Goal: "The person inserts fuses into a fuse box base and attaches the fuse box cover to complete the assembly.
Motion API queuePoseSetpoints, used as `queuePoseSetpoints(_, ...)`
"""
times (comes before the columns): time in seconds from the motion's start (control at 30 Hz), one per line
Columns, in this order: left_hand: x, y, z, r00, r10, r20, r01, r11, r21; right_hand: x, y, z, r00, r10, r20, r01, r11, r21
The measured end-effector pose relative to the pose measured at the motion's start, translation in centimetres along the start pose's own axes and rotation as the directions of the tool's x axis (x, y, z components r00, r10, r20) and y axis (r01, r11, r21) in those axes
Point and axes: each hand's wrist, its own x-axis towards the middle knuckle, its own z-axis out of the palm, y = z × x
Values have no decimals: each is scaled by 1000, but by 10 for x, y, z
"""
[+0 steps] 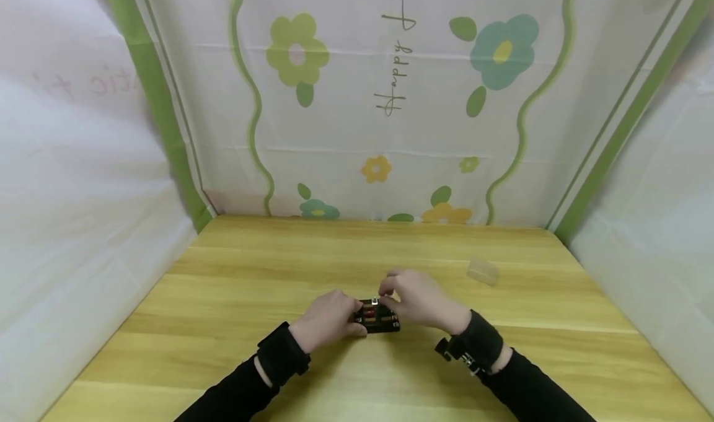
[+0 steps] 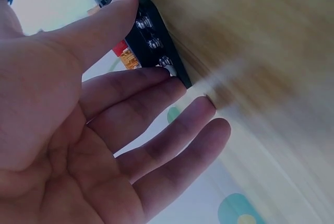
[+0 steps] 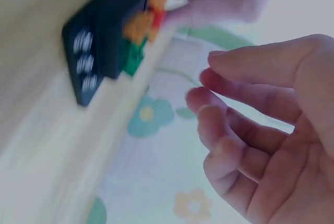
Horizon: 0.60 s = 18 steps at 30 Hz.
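Observation:
My left hand [image 1: 329, 318] grips a small black case [image 1: 381, 328] low over the wooden table, thumb on one side and fingertips on the other. Its side carries several shiny metal contacts [image 2: 155, 42]. Red, orange and green pieces [image 3: 136, 28] show at the case's open face; their exact kind is unclear. In the left wrist view, the ring and little fingers stretch past the case. Just off the case's right side is my right hand [image 1: 418, 298], thumb tip close to the index fingertip and the other fingers bent. Nothing shows between its fingertips in the right wrist view.
A clear plastic box or lid [image 1: 482, 271] lies on the wooden table [image 1: 251, 261], beyond and right of my right hand. White cloth walls [image 1: 346, 124] with printed flowers and green bands enclose the back and both sides.

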Motion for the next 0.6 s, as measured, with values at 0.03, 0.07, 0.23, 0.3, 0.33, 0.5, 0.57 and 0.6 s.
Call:
queuePoseSetpoints(0.03, 1, 0, 0, 1000, 0, -3, 0, 1000, 0, -1, 4, -4, 1000, 11, -16, -11, 1000, -10)
queuePoseSetpoints(0.07, 1, 0, -1, 1000, 0, -6, 0, 1000, 1, -3, 8, -7, 999, 22, -32, -23, 1000, -12)
queuePoseSetpoints(0.23, 2, 1, 0, 1000, -4, -1, 4, 999, 37, -14, 32, -17, 991, 73, -112, -79, 996, -47)
queuePoseSetpoints(0.3, 2, 2, 1, 1000, -8, 9, 7, 999, 43, -20, 41, -21, 985, 113, -127, -118, 992, -33)
queuePoseSetpoints(0.33, 2, 2, 2, 1000, -11, 12, 11, 999, 41, -24, 45, -23, 982, 140, -127, -144, 989, -27)
queuePoseSetpoints(0.5, 0, 4, 1, 1000, -25, 6, 25, 999, 23, -38, 69, -41, 959, 270, -87, -272, 962, -15)
queuePoseSetpoints(0.57, 0, 4, 0, 1000, -27, 4, 27, 999, 23, -42, 79, -46, 950, 302, -81, -305, 952, -22)
queuePoseSetpoints(0.6, 0, 4, -1, 1000, -29, 6, 29, 999, 24, -45, 83, -48, 945, 316, -79, -319, 948, -22)
